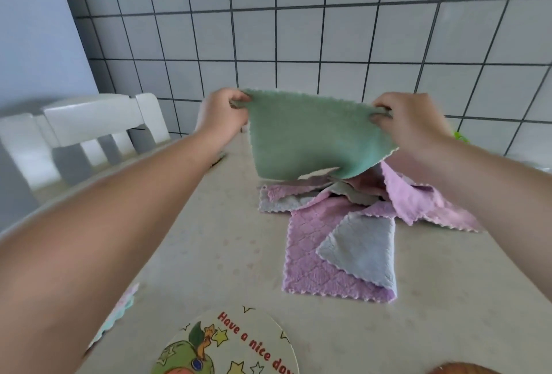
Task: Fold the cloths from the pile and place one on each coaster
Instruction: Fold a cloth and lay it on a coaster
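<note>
Head view shows my left hand (221,114) pinching the upper left corner of a green cloth (313,138), fingers curled on the edge. My right hand (409,120) pinches the upper right corner in the same way. Between them the cloth hangs spread and flat above the far part of the table (209,239), and its lower edge comes down just over the pile (352,224).

The pile lies under the cloth toward the far right side of the table. I see pink and grey-blue cloths there, crumpled and overlapping, so I judge that several cloths are left to fold. The green one is lifted but not yet folded.

At the near edge a round coaster (239,343) with printed words lies bare, with no cloth on it. At the near left edge, partly behind my left forearm, a pale cloth piece (119,314) shows; whether it is folded and sits on another coaster I cannot tell. At the near right corner an orange-brown shape (454,369) is cut by the frame; I cannot say what it is.

For moving, the middle of the table between pile and coaster is bare surface, enough, I think, to lay the cloth down and fold it. A tiled wall (328,30) stands close behind the far edge, and a white chair (98,123) is beside the left edge.
</note>
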### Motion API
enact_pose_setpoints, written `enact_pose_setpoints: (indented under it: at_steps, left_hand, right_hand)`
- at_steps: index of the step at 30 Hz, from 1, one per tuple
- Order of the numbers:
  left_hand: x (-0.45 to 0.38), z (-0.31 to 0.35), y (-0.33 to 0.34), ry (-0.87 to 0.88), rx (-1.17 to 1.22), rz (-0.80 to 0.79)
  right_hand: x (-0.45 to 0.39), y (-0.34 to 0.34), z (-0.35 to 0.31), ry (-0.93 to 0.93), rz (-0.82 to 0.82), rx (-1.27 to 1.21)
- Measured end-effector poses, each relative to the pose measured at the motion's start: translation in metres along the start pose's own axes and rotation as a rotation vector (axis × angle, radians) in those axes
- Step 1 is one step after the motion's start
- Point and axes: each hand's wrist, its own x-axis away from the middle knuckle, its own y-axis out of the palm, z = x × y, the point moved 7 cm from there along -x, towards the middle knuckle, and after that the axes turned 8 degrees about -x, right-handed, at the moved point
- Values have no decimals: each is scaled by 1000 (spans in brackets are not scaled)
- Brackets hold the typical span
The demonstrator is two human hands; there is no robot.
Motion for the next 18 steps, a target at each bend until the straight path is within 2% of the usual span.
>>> enact_pose_setpoints:
  at_steps: [2,4,7,9,14,18]
  left_hand:
    - [-3,-2,-6,-145,337,-4]
    - [-7,0,-16,-200,497,55]
    - [-13,-3,-40,-223,510,166]
    - [-14,-5,-55,-208,515,165]
    - [-2,-3,-100,-150,617,121]
    - [35,-3,-128,-131,628,85]
  right_hand:
    - [-11,-11,-3,49,86,-97]
    - [-17,-19,-6,139,175,-249]
    - [-17,-27,-10,283,270,-560]
    - [-13,-28,-14,377,285,-751]
    - [1,-27,-28,441,221,-1022]
    - [33,-21,-49,459,99,-1220]
